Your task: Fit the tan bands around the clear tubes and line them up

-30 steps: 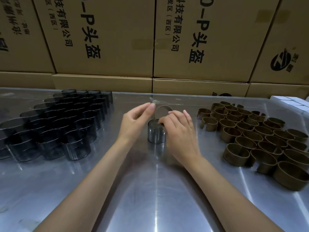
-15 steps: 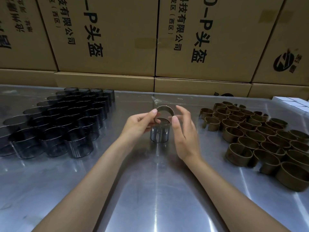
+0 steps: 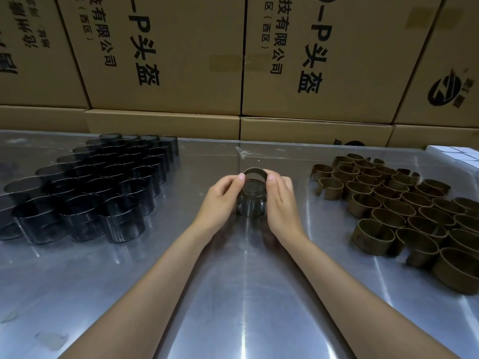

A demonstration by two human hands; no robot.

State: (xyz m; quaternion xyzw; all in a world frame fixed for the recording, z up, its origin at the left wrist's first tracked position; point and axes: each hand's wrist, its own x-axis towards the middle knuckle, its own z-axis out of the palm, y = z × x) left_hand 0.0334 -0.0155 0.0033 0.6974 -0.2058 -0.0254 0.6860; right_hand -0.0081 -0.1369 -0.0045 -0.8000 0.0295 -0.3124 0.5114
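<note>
Cardboard boxes (image 3: pixel 166 53) printed "有限公司" and "头盔" stand behind the steel table (image 3: pixel 233 294). Left hand (image 3: pixel 220 200) and right hand (image 3: pixel 281 200) pinch a curled tan band (image 3: pixel 255 173) atop a clear cylindrical tube (image 3: pixel 251 203) mid-table.

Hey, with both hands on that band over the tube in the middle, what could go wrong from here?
1. The tan band sits only at the top of the clear tube, held by the left hand and right hand; uneven pressing might seat it crooked.
2. The tube stands free on the smooth metal table, so pushing down could slide or tip it.
</note>
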